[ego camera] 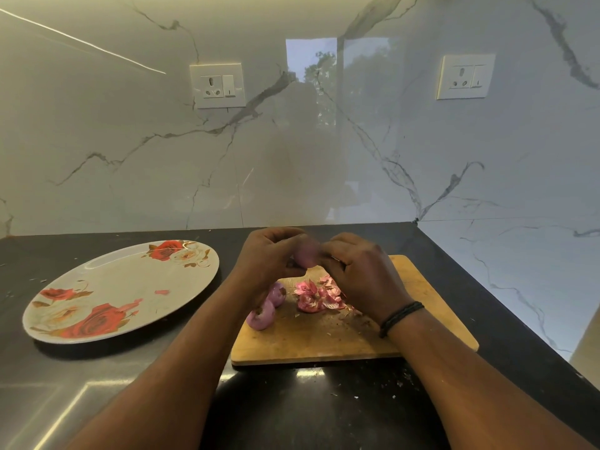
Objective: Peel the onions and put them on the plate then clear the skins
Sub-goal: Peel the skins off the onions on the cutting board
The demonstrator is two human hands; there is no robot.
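Observation:
Above the far part of a wooden cutting board (324, 339), my left hand (266, 258) and my right hand (360, 274) hold a small purple onion (306, 253) between them, fingers of both curled round it. The onion looks blurred. Two more purple onions (261, 315) lie on the board's left side, partly under my left wrist. A heap of pink onion skins (316, 295) sits mid-board. A white plate with red roses (123, 290) rests to the left; only a few skin scraps lie on it.
The black counter (308, 407) carries scattered skin crumbs near the board. A marble wall with two sockets (217, 86) rises at the back, and a marble side wall (519, 271) closes off the right.

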